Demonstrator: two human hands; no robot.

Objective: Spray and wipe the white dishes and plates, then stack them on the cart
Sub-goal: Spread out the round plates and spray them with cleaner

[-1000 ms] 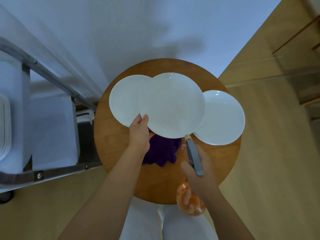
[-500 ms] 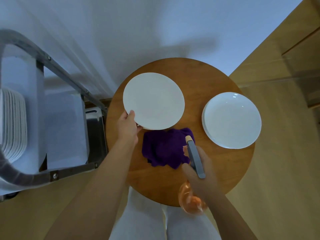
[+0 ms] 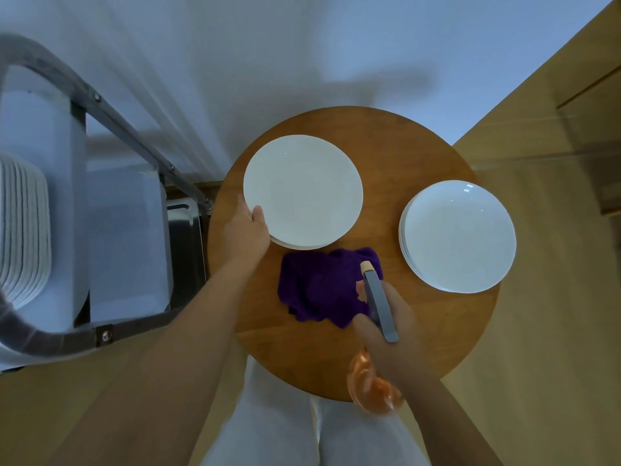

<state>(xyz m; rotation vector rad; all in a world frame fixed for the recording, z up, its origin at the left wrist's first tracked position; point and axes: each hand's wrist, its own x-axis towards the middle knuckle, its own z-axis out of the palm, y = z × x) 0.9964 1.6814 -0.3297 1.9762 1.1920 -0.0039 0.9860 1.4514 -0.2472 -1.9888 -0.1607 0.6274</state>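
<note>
The left hand [image 3: 247,230] grips the top plate [image 3: 302,191] by its near rim, seemingly steadying it for spraying, while the right hand [image 3: 386,327] clasps the spray bottle [image 3: 376,297], nozzle aimed platewards over the purple cloth [image 3: 319,287] on the desk [image 3: 386,156].

On the round table [image 3: 437,331] a plate stack [image 3: 302,191] sits at the left and another stack [image 3: 458,235] at the right, a cloth [image 3: 319,290] lies nearer between them, and the cart [image 3: 100,105] stands left of the table.

Cart [image 3: 111,331] and its plate stack [image 3: 23,230] cut off at left edge. Bottle [image 3: 373,385] body blurred, partly behind right hand [image 3: 393,331]. Cloth [image 3: 322,287] partly hidden by sprayer.
</note>
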